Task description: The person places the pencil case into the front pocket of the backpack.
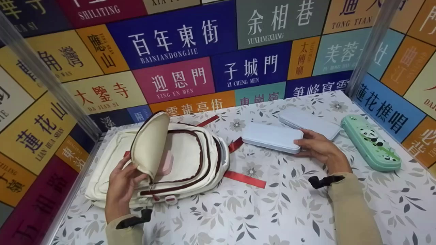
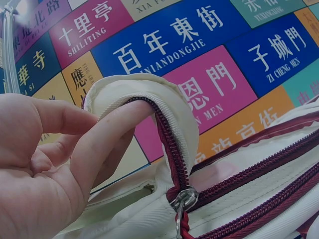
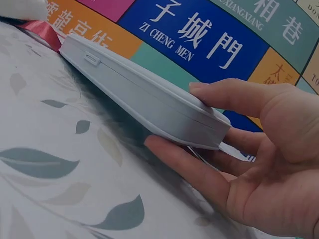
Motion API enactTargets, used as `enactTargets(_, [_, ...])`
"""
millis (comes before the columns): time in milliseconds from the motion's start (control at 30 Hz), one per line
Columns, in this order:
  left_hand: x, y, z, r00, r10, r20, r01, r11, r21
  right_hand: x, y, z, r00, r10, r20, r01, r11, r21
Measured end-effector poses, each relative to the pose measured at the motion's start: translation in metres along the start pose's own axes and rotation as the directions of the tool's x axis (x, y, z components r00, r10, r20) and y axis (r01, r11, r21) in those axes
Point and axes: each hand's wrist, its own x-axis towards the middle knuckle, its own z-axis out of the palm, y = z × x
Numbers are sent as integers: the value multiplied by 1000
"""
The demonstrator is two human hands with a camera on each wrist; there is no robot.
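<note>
Both hands working: left hand is pinching the backpack flap open, right hand is gripping the centre-frame white case for loading.

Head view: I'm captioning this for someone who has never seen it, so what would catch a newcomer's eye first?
Probably the wall of coloured signs behind the flowered table. Next the cream backpack at left, its front flap held up by the left hand. At right, the right hand grips the end of a pale blue case; a second case and a green panda case lie beyond.
</note>
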Motion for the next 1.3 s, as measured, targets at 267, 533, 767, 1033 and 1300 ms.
enactTargets(267, [1, 0, 0, 1000, 4, -7, -4, 1000, -10, 0, -1, -1, 1000, 0, -19, 2, 990, 139])
enactTargets(533, [0, 0, 1, 999, -11, -40, 12, 1000, 5, -5, -14, 6, 1000, -11, 26, 5, 972, 237])
enactTargets(767, [-1, 1, 1, 999, -4, -40, 5, 1000, 17, -9, -36, 23, 999, -42, 6, 39, 960, 278])
enactTargets(1033, [-1, 1, 1, 999, -8, -36, 8, 1000, -3, -6, -45, 47, 999, -51, -3, 50, 957, 286])
enactTargets(1300, [0, 2, 1, 999, -5, -43, 6, 1000, 6, -2, -50, 70, 998, -43, -35, 49, 975, 219])
